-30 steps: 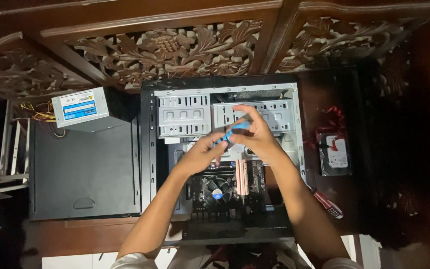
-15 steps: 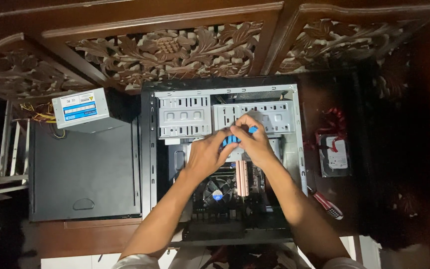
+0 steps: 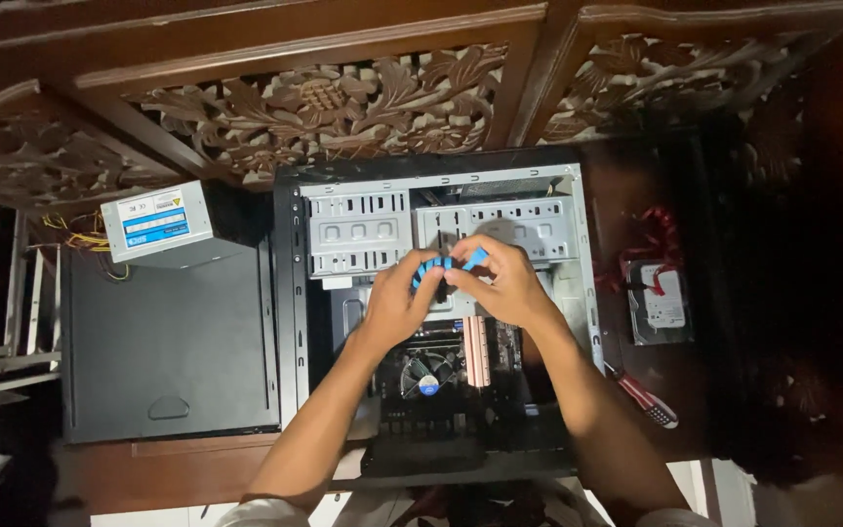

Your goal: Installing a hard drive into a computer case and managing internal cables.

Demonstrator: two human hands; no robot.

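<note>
Both hands, left hand (image 3: 397, 303) and right hand (image 3: 504, 283), pinch a blue flat cable (image 3: 446, 265) at frame centre, above the open computer case (image 3: 290, 293). Seemingly mid-routing; next likely calls for aligning its connector toward the motherboard (image 3: 441, 376).

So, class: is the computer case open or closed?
Open: the computer case lies with its fan and drive bays exposed; a dark panel lies beside it.

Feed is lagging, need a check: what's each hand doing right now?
Left hand: closed, pinching the blue cable.
Right hand: closed on the same blue cable, over the open computer case.
</note>
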